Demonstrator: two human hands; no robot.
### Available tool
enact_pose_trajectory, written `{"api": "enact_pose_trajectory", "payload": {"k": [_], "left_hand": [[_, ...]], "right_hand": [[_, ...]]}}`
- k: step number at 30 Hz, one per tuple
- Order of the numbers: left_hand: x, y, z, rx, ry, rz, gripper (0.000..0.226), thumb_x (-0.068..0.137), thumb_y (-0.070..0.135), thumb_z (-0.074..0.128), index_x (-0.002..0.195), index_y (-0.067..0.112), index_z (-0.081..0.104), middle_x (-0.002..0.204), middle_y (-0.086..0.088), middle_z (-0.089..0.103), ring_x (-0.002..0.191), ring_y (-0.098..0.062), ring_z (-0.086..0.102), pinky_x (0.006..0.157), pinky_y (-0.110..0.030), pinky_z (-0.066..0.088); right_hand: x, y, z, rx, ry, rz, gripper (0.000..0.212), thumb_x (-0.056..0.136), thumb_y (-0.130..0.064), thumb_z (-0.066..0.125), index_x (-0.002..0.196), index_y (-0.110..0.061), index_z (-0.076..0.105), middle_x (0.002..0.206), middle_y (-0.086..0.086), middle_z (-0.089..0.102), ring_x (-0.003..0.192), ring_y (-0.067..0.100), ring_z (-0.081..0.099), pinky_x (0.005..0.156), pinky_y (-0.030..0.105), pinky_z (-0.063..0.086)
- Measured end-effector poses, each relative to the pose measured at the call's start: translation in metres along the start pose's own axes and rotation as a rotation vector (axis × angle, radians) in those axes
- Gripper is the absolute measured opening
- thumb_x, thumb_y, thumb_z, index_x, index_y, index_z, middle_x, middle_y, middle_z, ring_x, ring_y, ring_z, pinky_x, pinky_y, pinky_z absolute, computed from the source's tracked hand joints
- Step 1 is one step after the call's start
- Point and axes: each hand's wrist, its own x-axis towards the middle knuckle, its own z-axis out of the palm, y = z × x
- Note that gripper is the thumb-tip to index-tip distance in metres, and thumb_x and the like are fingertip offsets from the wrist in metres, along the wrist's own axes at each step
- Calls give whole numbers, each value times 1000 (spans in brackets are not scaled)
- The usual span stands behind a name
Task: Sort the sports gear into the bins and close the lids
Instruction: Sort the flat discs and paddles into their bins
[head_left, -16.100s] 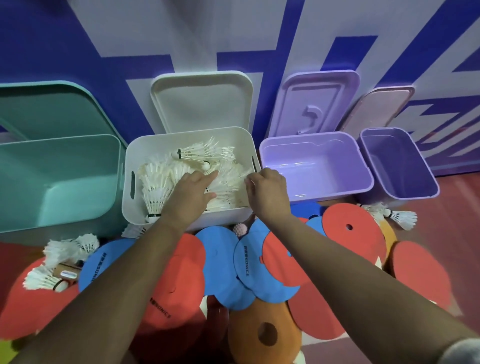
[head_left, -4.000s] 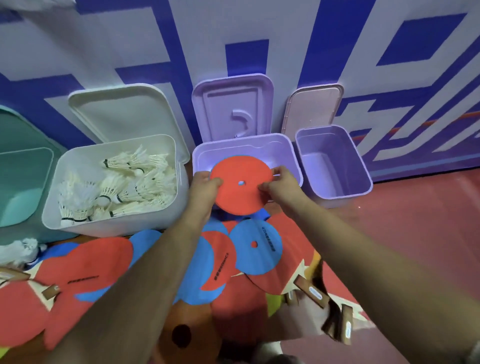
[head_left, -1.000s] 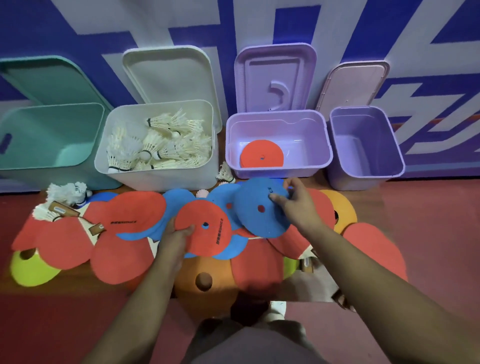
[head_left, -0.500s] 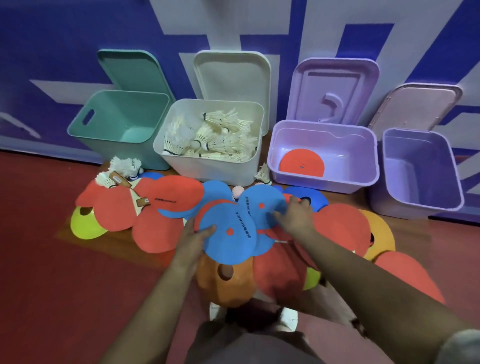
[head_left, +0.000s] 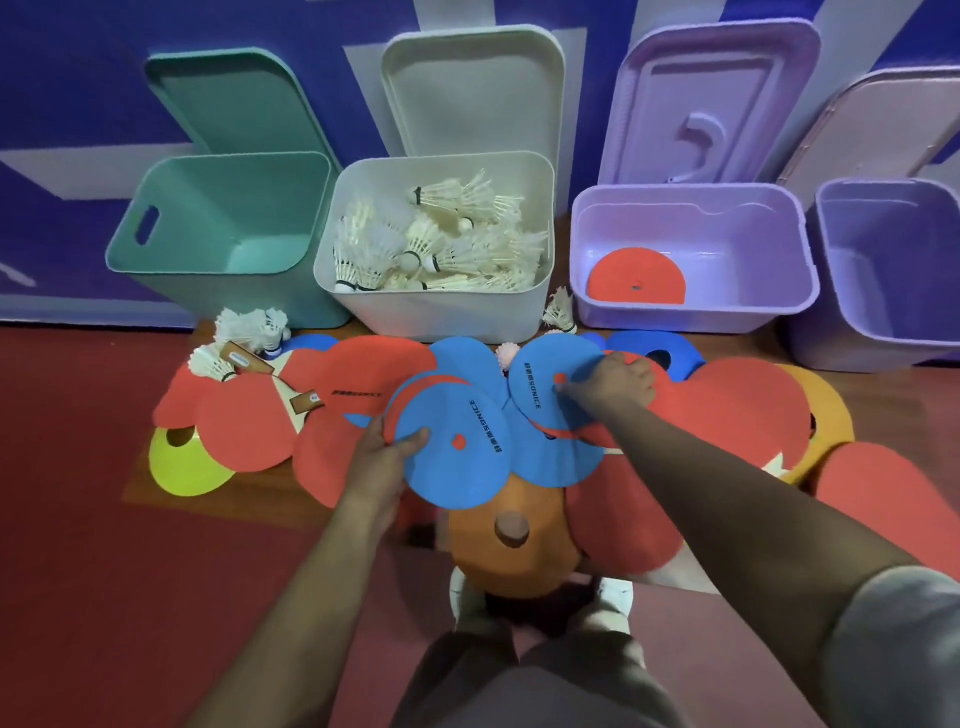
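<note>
My left hand (head_left: 387, 452) pinches the left edge of a blue flat disc (head_left: 457, 452), thumb on top. My right hand (head_left: 613, 387) grips the right edge of a second blue disc (head_left: 545, 384) in the pile. Many red and blue flat discs (head_left: 737, 410) overlap on the floor before four open bins. The white bin (head_left: 431, 312) is full of shuttlecocks. The lilac bin (head_left: 691, 312) holds one red disc (head_left: 636, 278). The teal bin (head_left: 218, 208) and the purple bin (head_left: 883, 280) at the right look empty.
All four lids lean on the blue-white wall behind their bins. Loose shuttlecocks (head_left: 249, 327) lie at the left, one more (head_left: 560, 314) between the white and lilac bins. A yellow cone (head_left: 182, 462), an orange cone (head_left: 511, 535) and another orange one (head_left: 826, 415) sit among the discs.
The view has drawn closer to the pile. My left hand now holds the blue disc slightly more to the right, and my right hand has taken the second blue disc's edge.
</note>
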Motion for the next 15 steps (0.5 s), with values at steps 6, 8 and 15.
{"api": "enact_pose_trajectory", "payload": {"k": [6, 8, 15], "left_hand": [[23, 9, -30, 47, -65, 14, 42, 84, 0, 66, 125, 12, 60, 116, -10, 70, 104, -29, 68, 88, -44, 55], [30, 11, -38, 48, -73, 14, 40, 85, -1, 64, 123, 10, 59, 114, -10, 71, 101, -27, 69, 82, -39, 57], [50, 18, -46, 4, -128, -51, 42, 88, 1, 61, 128, 13, 56, 120, -13, 67, 108, -32, 65, 94, -48, 51]], "right_hand": [[1, -7, 5, 277, 130, -118, 52, 81, -30, 74, 116, -2, 46, 109, 16, 57, 113, 36, 51, 80, 35, 40], [-16, -12, -8, 615, 93, -237, 24, 86, -10, 66, 99, -8, 46, 88, 7, 56, 90, 29, 58, 63, 36, 39], [-101, -53, -15, 1232, -273, -202, 15, 85, -3, 70, 88, -9, 56, 81, 9, 70, 69, 23, 68, 58, 34, 54]]}}
